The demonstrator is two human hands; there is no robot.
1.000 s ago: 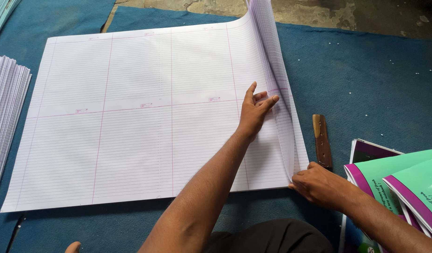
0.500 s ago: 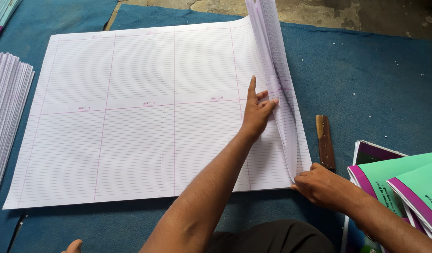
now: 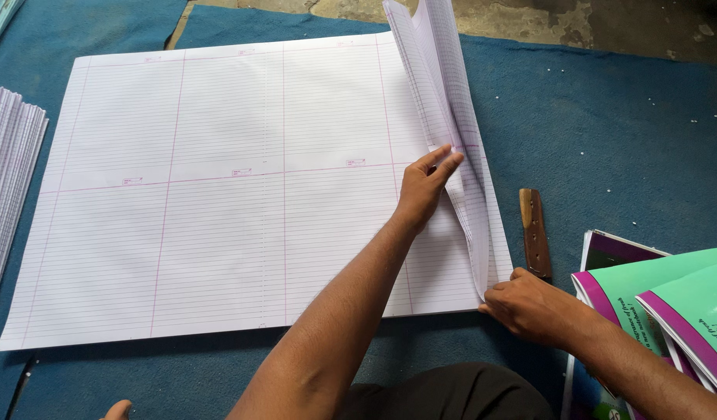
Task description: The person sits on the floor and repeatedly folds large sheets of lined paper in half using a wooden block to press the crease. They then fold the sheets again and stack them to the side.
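A large stack of white ruled paper sheets [image 3: 218, 194] with pink lines lies flat on blue carpet. Along its right edge a bundle of lifted sheets [image 3: 444, 85] stands curled up off the stack. My left hand [image 3: 424, 187] reaches across the stack, palm down, with its fingertips pushed against the base of the lifted bundle. My right hand [image 3: 529, 305] pinches the near corner of that bundle at the stack's front right edge.
A wooden-handled knife [image 3: 534, 233] lies on the carpet [image 3: 607, 140] just right of the sheets. Green and purple booklet covers [image 3: 669, 303] are piled at the right. Another fanned pile of ruled paper [image 3: 8, 179] sits at the left edge. Bare concrete floor [image 3: 545, 19] lies beyond.
The lifted bundle now stands more upright and separated from the stack. My left hand has slid slightly up and right into its base. My right hand stays on the corner.
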